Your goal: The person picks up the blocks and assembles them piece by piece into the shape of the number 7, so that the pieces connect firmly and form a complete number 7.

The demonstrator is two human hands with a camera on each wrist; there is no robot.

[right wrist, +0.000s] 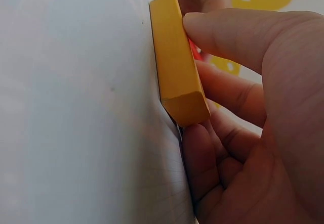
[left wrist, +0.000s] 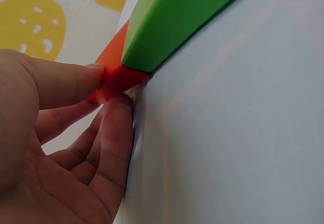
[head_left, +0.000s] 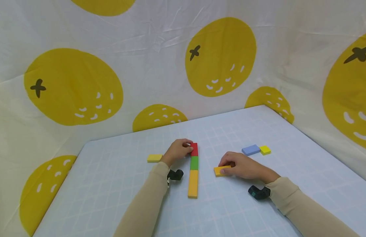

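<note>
Judged from the lie of the blocks, good handling calls for light pressure on the red block, lest the row skew, and for a level orange block. Left hand: pinches the red block at the row's far end. Right hand: pinches the orange block between thumb and fingers, right of the row and apart from it; clearance from the desk cannot be told.

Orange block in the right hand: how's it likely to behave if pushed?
The orange block looks rigid: its edges run straight in the right hand's pinch. Being flat-sided and low, it should slide rather than roll or tip. Its smooth faces may be slightly slippery.
</note>
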